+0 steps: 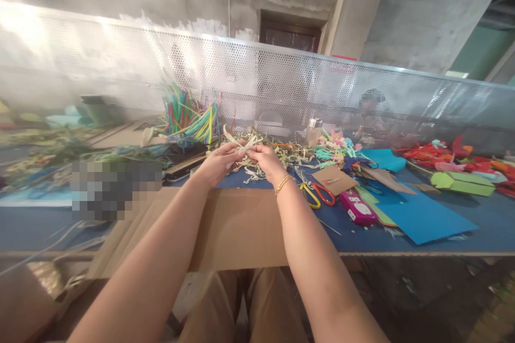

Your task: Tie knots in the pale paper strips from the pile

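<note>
A blue desk [350, 242] crowded with craft scraps stretches across the view, and a brown cardboard sheet [241, 222] lies at its near edge, beneath the forearms. Just beyond that sheet, the left hand [219, 165] and the right hand [267, 161] (the latter with a gold bracelet [283, 184] at its wrist) meet with fingertips pinched together on pale strips [246, 146]. Behind and around them a loose heap of similar strips [287, 155] crowds the space, running rightward toward a cluster of pastel paper pieces [339, 143]. To the right of the right hand lie yellow-handled scissors [311, 198] and red-orange-handled scissors [326, 193], side by side, with a small brown card [335, 178] just beyond them. A purple box [358, 209] sits next to a broad blue sheet [428, 217], and farther right a light green folded paper form [462, 184] lies before a spread of red pieces [430, 154]. Among the containers, a jar [314, 133] with a metallic cap stands upright behind the heap, its contents too small to tell. Left of it, a bunch of coloured strips [187, 115] rises in many hues; what supports it is hidden. At far left, greenish strands [134, 155] blur together, and a perforated metal panel [227, 77] stands behind the whole desk.
</note>
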{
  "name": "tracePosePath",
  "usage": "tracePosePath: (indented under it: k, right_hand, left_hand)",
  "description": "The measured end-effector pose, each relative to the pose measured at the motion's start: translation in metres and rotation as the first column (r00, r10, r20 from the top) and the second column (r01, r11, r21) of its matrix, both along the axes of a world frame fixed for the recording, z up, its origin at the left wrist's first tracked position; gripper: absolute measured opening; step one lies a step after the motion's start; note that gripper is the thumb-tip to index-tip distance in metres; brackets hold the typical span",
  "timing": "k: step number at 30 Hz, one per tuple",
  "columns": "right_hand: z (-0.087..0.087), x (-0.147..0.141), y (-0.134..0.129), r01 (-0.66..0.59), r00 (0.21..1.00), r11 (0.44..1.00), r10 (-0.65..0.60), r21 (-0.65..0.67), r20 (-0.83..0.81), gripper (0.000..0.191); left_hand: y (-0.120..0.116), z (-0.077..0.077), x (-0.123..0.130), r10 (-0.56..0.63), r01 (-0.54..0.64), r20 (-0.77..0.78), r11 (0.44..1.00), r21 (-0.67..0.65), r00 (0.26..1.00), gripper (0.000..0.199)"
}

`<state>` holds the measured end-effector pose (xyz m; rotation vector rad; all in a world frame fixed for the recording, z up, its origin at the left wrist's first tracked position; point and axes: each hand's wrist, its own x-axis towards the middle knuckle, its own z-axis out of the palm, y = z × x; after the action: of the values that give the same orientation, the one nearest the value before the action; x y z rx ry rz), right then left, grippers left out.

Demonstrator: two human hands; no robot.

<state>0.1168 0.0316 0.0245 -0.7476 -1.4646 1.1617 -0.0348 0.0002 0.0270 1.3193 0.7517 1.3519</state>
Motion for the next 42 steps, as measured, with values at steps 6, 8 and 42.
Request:
tracePosePath:
  k: [6, 8, 42]
  right_hand:
    - [-0.004, -0.001, 0.001, 0.075, 0.988, 0.997, -0.075, 0.005, 0.138, 0.013]
    - [-0.005, -0.001, 0.001, 0.122, 0.976, 0.992, -0.126, 0.032, 0.178, 0.013]
    - [-0.005, 0.003, 0.005, 0.227, 0.966, 0.971, -0.235, 0.08, 0.108, 0.022]
  left_hand:
    - [0.009, -0.007, 0.003, 0.108, -0.106, -0.072, 0.994, 0.02, 0.992, 0.026]
    - [0.011, -0.009, 0.002, 0.115, -0.113, -0.078, 0.993, 0.026, 0.99, 0.027]
    - [0.007, -0.006, 0.005, 0.005, -0.001, 0.027, 0.99, -0.144, 1.0, 0.032]
